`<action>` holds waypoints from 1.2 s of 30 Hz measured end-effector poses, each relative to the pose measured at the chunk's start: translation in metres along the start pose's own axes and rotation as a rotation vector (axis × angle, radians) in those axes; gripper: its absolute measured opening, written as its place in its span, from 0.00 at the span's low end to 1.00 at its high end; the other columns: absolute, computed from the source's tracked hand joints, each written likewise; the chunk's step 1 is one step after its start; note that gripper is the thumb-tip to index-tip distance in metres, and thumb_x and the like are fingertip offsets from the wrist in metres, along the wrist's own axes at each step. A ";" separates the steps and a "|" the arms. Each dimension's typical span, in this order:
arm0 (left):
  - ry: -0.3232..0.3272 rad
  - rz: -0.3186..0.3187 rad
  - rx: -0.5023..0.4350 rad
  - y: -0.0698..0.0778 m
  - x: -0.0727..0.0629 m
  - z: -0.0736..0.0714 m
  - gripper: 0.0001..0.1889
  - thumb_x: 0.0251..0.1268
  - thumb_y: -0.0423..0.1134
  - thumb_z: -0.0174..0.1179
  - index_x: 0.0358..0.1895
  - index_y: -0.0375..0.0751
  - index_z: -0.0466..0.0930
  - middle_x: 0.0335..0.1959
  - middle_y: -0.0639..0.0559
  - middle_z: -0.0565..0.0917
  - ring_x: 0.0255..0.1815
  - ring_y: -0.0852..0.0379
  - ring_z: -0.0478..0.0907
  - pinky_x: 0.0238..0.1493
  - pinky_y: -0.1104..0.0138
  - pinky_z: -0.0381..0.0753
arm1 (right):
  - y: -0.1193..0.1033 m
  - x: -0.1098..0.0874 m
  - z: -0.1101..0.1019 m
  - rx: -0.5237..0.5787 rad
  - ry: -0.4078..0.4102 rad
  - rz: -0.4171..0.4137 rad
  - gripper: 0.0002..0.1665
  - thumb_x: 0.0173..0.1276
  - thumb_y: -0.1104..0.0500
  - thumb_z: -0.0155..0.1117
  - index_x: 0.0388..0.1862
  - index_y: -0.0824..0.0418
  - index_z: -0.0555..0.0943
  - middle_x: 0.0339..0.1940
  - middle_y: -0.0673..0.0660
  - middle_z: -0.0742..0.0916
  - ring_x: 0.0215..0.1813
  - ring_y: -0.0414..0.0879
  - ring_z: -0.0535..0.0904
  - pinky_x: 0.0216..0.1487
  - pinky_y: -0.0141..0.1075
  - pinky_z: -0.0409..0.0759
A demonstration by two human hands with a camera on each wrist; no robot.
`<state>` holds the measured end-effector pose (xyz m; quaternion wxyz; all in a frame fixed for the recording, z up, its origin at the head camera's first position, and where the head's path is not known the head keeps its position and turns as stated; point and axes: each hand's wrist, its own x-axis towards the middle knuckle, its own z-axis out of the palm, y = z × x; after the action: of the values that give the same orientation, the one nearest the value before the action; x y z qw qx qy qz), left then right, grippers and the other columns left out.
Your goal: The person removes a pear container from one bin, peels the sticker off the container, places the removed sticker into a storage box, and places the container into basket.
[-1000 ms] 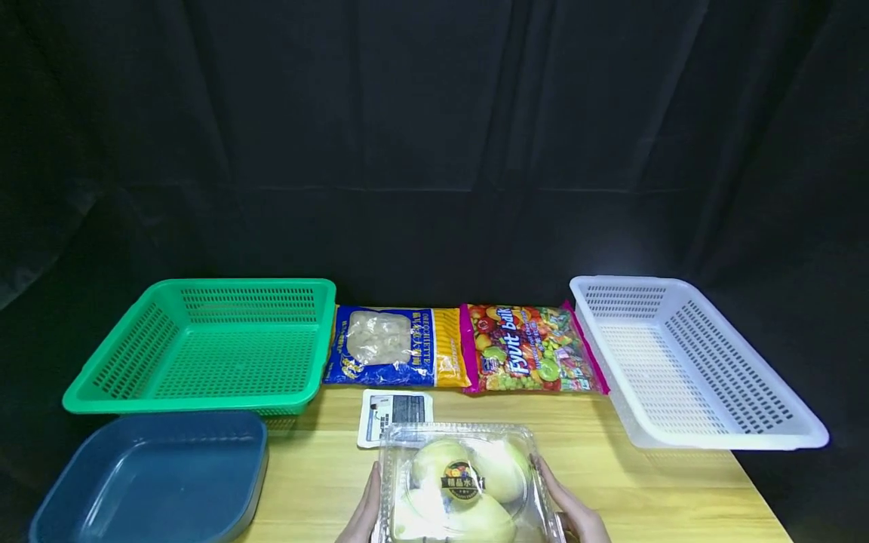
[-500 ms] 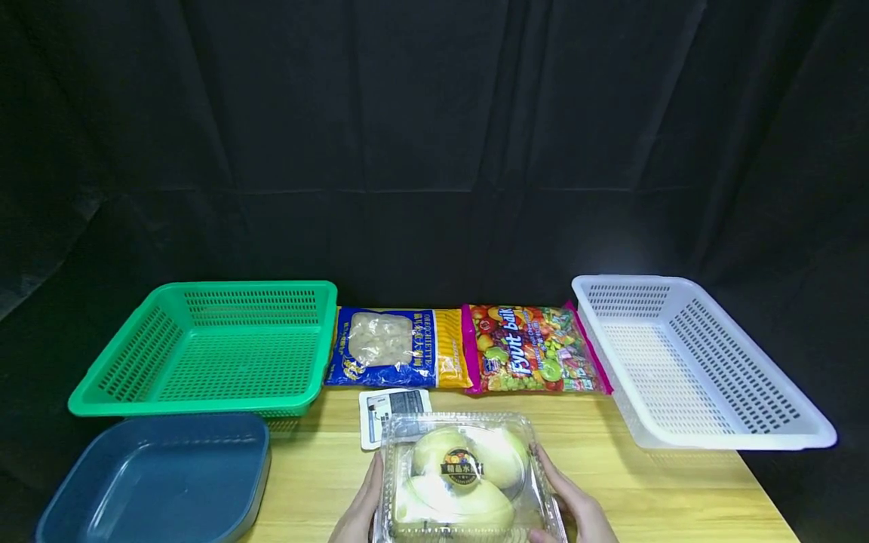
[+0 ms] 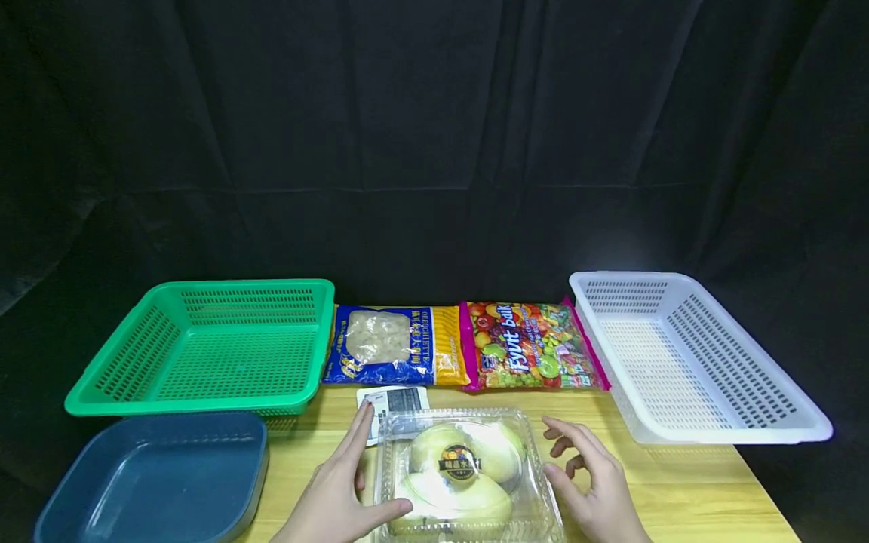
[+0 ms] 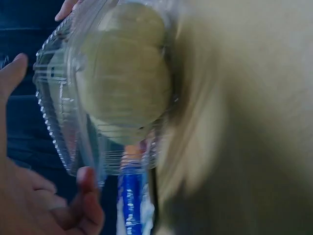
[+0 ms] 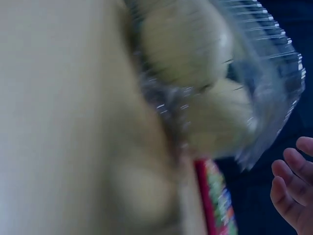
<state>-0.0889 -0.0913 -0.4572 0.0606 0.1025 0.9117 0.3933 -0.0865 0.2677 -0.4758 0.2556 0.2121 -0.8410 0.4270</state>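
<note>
A clear plastic clamshell box [image 3: 468, 445] of large pale yellow-green fruit [image 3: 468, 505] sits on the wooden table, a round black label on its lid. At its left side my left hand [image 3: 336, 490] has its fingers extended, and its thumb overlaps the near-left part of the lid in the head view. My right hand [image 3: 594, 483] is just off the right side, fingers loosely bent with nothing in them. In the right wrist view, a gap shows between the fingers [image 5: 293, 181] and the box. Partly behind the box lies a small white printed packet [image 3: 390, 398].
A blue-and-yellow orecchiette bag [image 3: 383, 343] and a colourful candy bag [image 3: 532, 347] lie along the back. Left are a green basket [image 3: 237, 362] and a dark blue bin [image 3: 163, 483]; right, a white basket [image 3: 679, 377]. A black curtain [image 3: 434, 151] hangs behind.
Both hands have let go of the fruit box and spread away from its sides. The left has come up higher beside it and the right has drawn off to the right.
</note>
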 end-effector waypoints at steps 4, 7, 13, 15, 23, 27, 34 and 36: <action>-0.064 0.036 0.062 0.004 0.010 -0.003 0.74 0.42 0.83 0.71 0.89 0.54 0.42 0.89 0.52 0.48 0.70 0.31 0.76 0.64 0.35 0.79 | -0.015 0.026 0.007 -0.024 0.044 0.042 0.25 0.62 0.75 0.74 0.58 0.60 0.86 0.39 0.49 0.85 0.40 0.37 0.79 0.35 0.24 0.79; -0.122 0.047 0.056 0.005 0.015 -0.002 0.76 0.40 0.84 0.70 0.89 0.51 0.40 0.89 0.50 0.48 0.79 0.31 0.65 0.71 0.32 0.71 | -0.026 0.040 0.017 0.001 0.053 0.063 0.22 0.63 0.74 0.75 0.54 0.60 0.88 0.36 0.46 0.84 0.38 0.36 0.78 0.35 0.24 0.81; -0.186 0.056 -0.071 0.001 0.020 0.003 0.75 0.46 0.76 0.75 0.89 0.49 0.37 0.89 0.46 0.46 0.84 0.36 0.56 0.79 0.39 0.63 | -0.041 0.046 0.040 0.078 -0.009 0.121 0.14 0.66 0.71 0.75 0.49 0.61 0.88 0.35 0.45 0.83 0.35 0.35 0.78 0.29 0.29 0.84; -0.199 0.054 -0.112 -0.001 0.020 0.006 0.74 0.47 0.73 0.77 0.89 0.51 0.36 0.89 0.46 0.45 0.85 0.36 0.54 0.80 0.38 0.61 | -0.041 0.044 0.045 0.048 -0.021 0.127 0.14 0.65 0.70 0.76 0.48 0.61 0.88 0.34 0.43 0.82 0.32 0.33 0.77 0.27 0.29 0.82; -0.204 0.128 -0.105 -0.013 0.015 0.014 0.82 0.37 0.72 0.83 0.88 0.60 0.26 0.89 0.45 0.42 0.75 0.27 0.70 0.69 0.35 0.74 | -0.041 0.033 0.054 -0.168 -0.041 0.075 0.17 0.60 0.62 0.83 0.48 0.62 0.91 0.36 0.43 0.83 0.29 0.30 0.70 0.26 0.26 0.74; -0.190 0.193 -0.044 -0.020 0.012 0.014 0.84 0.36 0.68 0.85 0.88 0.58 0.25 0.89 0.42 0.42 0.41 0.35 0.88 0.48 0.44 0.89 | -0.044 0.028 0.056 -0.296 -0.062 0.018 0.26 0.57 0.52 0.86 0.51 0.64 0.90 0.40 0.43 0.83 0.36 0.32 0.71 0.32 0.28 0.77; -0.197 0.195 -0.031 -0.022 0.011 0.020 0.80 0.41 0.66 0.84 0.89 0.51 0.31 0.88 0.37 0.48 0.24 0.55 0.82 0.33 0.55 0.89 | -0.048 0.026 0.050 -0.448 -0.089 -0.085 0.32 0.50 0.43 0.88 0.46 0.64 0.91 0.35 0.43 0.80 0.41 0.36 0.74 0.38 0.32 0.82; -0.182 0.210 -0.012 -0.022 0.011 0.022 0.79 0.41 0.67 0.84 0.89 0.48 0.32 0.88 0.37 0.48 0.27 0.47 0.85 0.34 0.54 0.89 | -0.052 0.024 0.049 -0.488 -0.097 -0.049 0.35 0.48 0.37 0.87 0.43 0.63 0.92 0.33 0.41 0.78 0.39 0.35 0.72 0.36 0.32 0.80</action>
<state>-0.0984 -0.0886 -0.4886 0.1022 0.2323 0.8843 0.3919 -0.0870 0.1952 -0.4543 0.2686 0.1846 -0.9252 0.1943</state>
